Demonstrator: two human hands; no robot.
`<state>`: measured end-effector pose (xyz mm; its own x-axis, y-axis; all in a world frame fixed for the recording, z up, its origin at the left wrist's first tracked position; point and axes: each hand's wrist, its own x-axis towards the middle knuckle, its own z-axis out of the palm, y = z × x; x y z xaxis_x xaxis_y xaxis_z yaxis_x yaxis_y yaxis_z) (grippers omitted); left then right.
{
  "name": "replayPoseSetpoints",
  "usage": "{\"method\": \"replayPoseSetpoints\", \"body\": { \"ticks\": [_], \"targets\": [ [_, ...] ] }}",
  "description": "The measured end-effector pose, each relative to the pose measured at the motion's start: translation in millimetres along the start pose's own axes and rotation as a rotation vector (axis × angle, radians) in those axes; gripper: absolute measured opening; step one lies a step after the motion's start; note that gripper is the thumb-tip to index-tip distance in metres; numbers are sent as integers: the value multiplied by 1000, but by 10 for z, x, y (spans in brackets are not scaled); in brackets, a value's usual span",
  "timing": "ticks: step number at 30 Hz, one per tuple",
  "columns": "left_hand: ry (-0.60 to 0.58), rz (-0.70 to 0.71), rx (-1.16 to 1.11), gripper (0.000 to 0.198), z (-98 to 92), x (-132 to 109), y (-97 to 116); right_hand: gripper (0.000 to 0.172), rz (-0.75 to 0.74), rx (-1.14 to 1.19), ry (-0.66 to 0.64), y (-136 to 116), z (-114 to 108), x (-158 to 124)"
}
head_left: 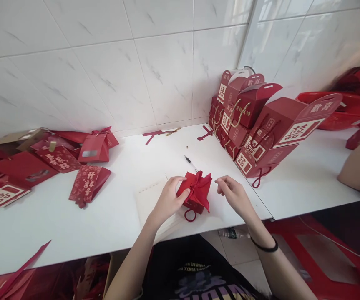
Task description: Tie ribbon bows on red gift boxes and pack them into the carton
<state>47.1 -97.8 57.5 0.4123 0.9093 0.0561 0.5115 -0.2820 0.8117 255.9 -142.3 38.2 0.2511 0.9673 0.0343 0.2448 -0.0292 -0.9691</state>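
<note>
A small red gift box [194,204] with a red ribbon bow [196,188] on top stands near the table's front edge. A dark red cord loop [190,215] hangs out on its near side. My left hand [172,196] grips the box from the left, thumb on its top beside the bow and fingers at the far left edge. Just right of the box, apart from the ribbon ends, is my right hand [234,193]. Its fingers are loosely curled and slightly apart, with nothing visible in them. White paper sheets [147,204] lie partly under my left hand.
Stacked red handled boxes [261,133] stand at right, by a red basin [339,112]. More red boxes [51,154] lie at left. A pen [190,162] and ribbon pieces [153,134] lie farther back. Another person's arm [359,162] reaches in at the right edge.
</note>
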Motion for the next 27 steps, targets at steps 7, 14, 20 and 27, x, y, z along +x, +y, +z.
{"method": "replayPoseSetpoints", "body": {
  "ticks": [7,14,20,27],
  "targets": [
    [-271,131,36,35,-123,229,-80,45,41,-2,-115,94,126,197],
    [-47,180,129,29,-65,419,-8,39,7,-56,-177,130,110,-221],
    [-51,225,11,19,2,356,-22,19,-451,-388,257,-9,155,-383],
    [-136,206,-4,14,-67,290,-84,9,-910,-620,78,-71,724,-407]
  ]
}}
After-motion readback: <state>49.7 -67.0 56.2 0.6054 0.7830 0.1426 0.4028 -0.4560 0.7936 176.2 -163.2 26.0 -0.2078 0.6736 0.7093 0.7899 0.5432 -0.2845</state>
